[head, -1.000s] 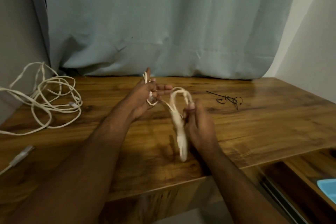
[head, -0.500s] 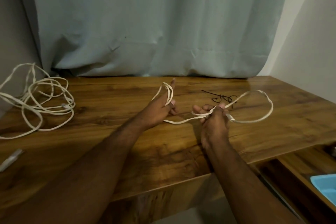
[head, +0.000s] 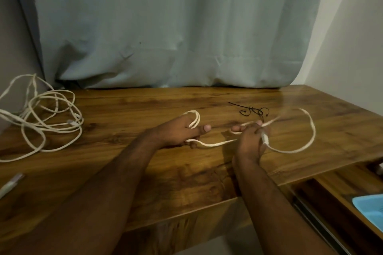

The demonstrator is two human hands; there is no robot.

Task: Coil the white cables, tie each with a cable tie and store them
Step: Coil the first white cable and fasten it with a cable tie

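Note:
A short white cable (head: 217,143) stretches between my two hands above the wooden desk (head: 145,172). My left hand (head: 178,130) holds small loops of it wound around the fingers, thumb extended. My right hand (head: 250,141) grips the cable where a large loop (head: 310,130) swings out to the right, its upper part blurred. Black cable ties (head: 251,111) lie on the desk just behind my right hand. A second, longer white cable (head: 43,118) lies in a loose tangle at the desk's left end.
A white connector end (head: 10,185) lies near the desk's front left edge. An open drawer (head: 342,203) at the lower right holds a blue tray (head: 371,209). A grey-green curtain (head: 165,27) hangs behind the desk.
The cable, first bunched hanging between my hands, has been pulled out sideways. My right hand moved right and a wide loop now swings beyond it.

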